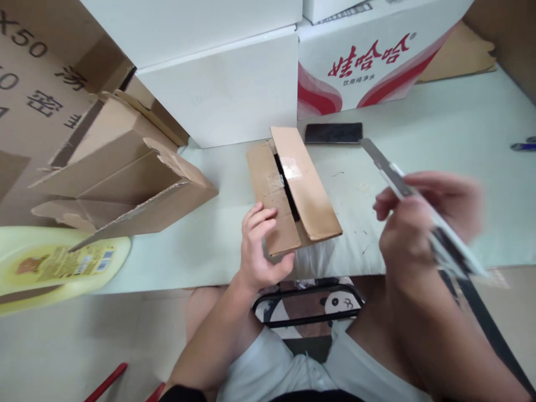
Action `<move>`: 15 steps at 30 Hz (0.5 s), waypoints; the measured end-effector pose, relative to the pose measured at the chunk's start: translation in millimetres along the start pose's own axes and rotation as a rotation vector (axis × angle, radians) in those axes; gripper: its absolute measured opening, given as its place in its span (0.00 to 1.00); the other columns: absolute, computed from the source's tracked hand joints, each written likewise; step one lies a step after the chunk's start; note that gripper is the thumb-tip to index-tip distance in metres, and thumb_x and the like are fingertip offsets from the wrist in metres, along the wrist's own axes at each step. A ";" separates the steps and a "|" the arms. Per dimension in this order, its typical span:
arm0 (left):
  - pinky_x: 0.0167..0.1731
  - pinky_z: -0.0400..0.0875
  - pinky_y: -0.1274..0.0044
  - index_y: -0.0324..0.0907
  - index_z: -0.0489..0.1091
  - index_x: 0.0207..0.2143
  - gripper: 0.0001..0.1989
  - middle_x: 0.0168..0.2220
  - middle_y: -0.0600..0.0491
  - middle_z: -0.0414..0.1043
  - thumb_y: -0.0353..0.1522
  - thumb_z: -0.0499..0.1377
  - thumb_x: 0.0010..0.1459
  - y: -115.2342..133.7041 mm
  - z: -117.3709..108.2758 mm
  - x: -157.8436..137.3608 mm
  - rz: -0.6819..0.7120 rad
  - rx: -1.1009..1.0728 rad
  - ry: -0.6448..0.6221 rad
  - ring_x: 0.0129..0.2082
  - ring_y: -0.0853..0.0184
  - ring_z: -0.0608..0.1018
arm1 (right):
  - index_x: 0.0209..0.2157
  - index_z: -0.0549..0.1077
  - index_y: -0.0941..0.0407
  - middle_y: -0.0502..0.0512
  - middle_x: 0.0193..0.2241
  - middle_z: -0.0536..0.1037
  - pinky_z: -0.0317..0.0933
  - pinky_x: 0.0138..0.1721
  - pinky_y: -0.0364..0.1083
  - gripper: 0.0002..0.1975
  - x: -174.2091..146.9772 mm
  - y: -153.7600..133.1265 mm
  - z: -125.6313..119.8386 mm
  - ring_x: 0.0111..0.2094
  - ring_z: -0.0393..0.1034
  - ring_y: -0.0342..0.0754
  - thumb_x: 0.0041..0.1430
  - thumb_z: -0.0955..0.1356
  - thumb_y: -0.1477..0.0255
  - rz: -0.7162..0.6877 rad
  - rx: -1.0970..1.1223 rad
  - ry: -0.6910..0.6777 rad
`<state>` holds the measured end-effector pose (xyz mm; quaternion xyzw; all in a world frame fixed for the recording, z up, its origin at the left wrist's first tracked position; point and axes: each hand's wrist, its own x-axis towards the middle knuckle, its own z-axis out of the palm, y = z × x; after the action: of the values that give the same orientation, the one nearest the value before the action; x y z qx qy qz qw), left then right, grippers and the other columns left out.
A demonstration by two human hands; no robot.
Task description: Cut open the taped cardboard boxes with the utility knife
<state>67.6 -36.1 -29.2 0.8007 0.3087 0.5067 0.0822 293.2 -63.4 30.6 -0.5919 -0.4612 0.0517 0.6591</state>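
Note:
A small brown cardboard box (310,195) sits at the near part of the table, its top flaps parted by a dark slit with cut clear tape beside it. My left hand (260,245) grips the box's near left corner, fingers on the top flap and thumb along the near side. Raised to the right of the box, my right hand (419,223) is closed around a utility knife (397,181). Its blade is out and points up and left, away from the box. The fingers of this hand are partly blurred.
Behind the box lie a dark phone (334,133), a white carton (226,89) and a red-and-white carton (368,67). An opened cardboard box (167,195) and a yellow bottle (113,251) stand at left. Pens (523,146) lie far right.

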 end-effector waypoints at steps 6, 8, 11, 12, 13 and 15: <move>0.61 0.69 0.52 0.47 0.58 0.63 0.33 0.54 0.43 0.71 0.43 0.64 0.59 4.5 -8.4 -1.1 -0.149 -0.035 0.002 0.61 0.53 0.72 | 0.48 0.71 0.55 0.64 0.42 0.81 0.68 0.41 0.56 0.17 5.5 71.3 22.0 0.42 0.76 0.59 0.63 0.63 0.60 0.021 -0.397 -0.435; 0.59 0.72 0.54 0.47 0.58 0.62 0.32 0.53 0.43 0.71 0.45 0.63 0.60 1.6 -10.6 -3.0 -0.197 -0.072 0.032 0.62 0.52 0.72 | 0.47 0.71 0.55 0.64 0.39 0.82 0.66 0.36 0.54 0.20 5.0 76.5 24.4 0.37 0.76 0.59 0.66 0.61 0.56 0.051 -0.462 -0.579; 0.54 0.76 0.59 0.47 0.63 0.58 0.24 0.53 0.43 0.72 0.44 0.61 0.63 -5.7 -13.0 -4.5 -0.212 -0.081 0.128 0.61 0.53 0.74 | 0.47 0.72 0.55 0.60 0.33 0.82 0.60 0.31 0.50 0.19 2.9 75.7 26.3 0.30 0.73 0.57 0.66 0.61 0.57 0.093 -0.549 -0.717; 0.53 0.77 0.61 0.46 0.65 0.55 0.20 0.53 0.43 0.73 0.44 0.60 0.65 -8.4 -13.2 -4.2 -0.226 -0.050 0.180 0.59 0.54 0.76 | 0.49 0.72 0.55 0.61 0.35 0.82 0.60 0.31 0.50 0.18 2.0 75.8 26.9 0.30 0.73 0.57 0.66 0.62 0.59 0.089 -0.568 -0.732; 0.52 0.77 0.63 0.45 0.67 0.53 0.17 0.52 0.44 0.73 0.44 0.58 0.66 -11.2 -13.0 -3.6 -0.262 -0.010 0.248 0.57 0.55 0.78 | 0.51 0.72 0.55 0.62 0.38 0.83 0.61 0.32 0.50 0.17 1.0 76.5 27.5 0.32 0.74 0.57 0.64 0.63 0.63 0.077 -0.578 -0.737; 0.50 0.76 0.66 0.44 0.69 0.47 0.16 0.45 0.47 0.75 0.46 0.56 0.68 -17.3 -11.9 -0.9 -0.393 0.034 0.413 0.50 0.59 0.80 | 0.55 0.72 0.56 0.64 0.44 0.82 0.64 0.36 0.52 0.21 -1.1 79.6 28.5 0.36 0.75 0.57 0.60 0.64 0.71 0.061 -0.580 -0.747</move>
<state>50.0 -25.1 -31.9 0.6067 0.4767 0.6281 0.1008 311.5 -19.7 -39.5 -0.7055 -0.6447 0.1495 0.2537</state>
